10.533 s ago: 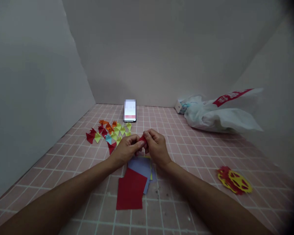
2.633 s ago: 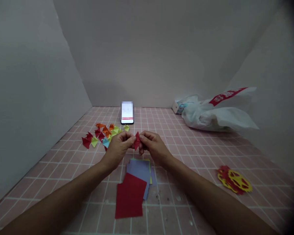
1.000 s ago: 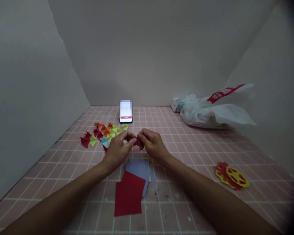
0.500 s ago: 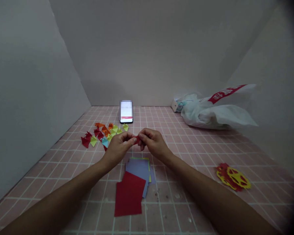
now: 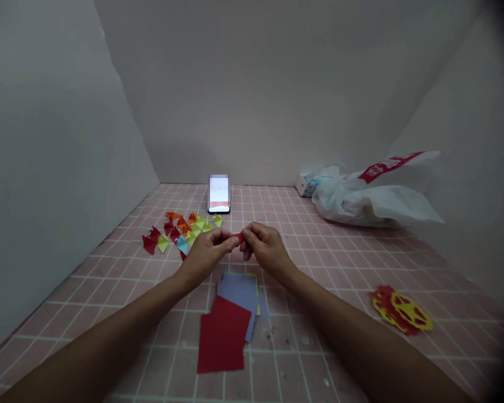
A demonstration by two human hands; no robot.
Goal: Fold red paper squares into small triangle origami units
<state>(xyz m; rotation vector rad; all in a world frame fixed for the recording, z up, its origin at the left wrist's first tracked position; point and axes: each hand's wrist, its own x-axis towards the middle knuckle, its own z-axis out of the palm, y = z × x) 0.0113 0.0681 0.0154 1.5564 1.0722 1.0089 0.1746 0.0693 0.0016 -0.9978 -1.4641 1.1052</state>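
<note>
A small folded piece of red paper [image 5: 237, 237] is pinched between both hands above the table. My left hand [image 5: 208, 249] grips its left end with thumb and fingers. At its right end, my right hand [image 5: 266, 246] closes on it with thumb and fingertips, which hide part of it. Below the hands lies a stack of blue-grey paper sheets [image 5: 238, 288] with yellow edges showing. A red paper square [image 5: 223, 338] overlaps that stack at the front. Left of my left hand are several small folded paper figures [image 5: 174, 232] in red, orange, yellow and light blue.
A phone with a lit screen [image 5: 219, 193] leans near the back wall. At the back right lies a white plastic bag [image 5: 361, 196] beside a small box [image 5: 304, 184]. Red and yellow paper cut-outs [image 5: 403, 310] lie at the right. Pale walls enclose the pink tiled surface [image 5: 319, 268].
Both hands stay on the red paper, and a little more of it shows between the fingers. The whole view has shifted slightly, moving everything a bit right and down.
</note>
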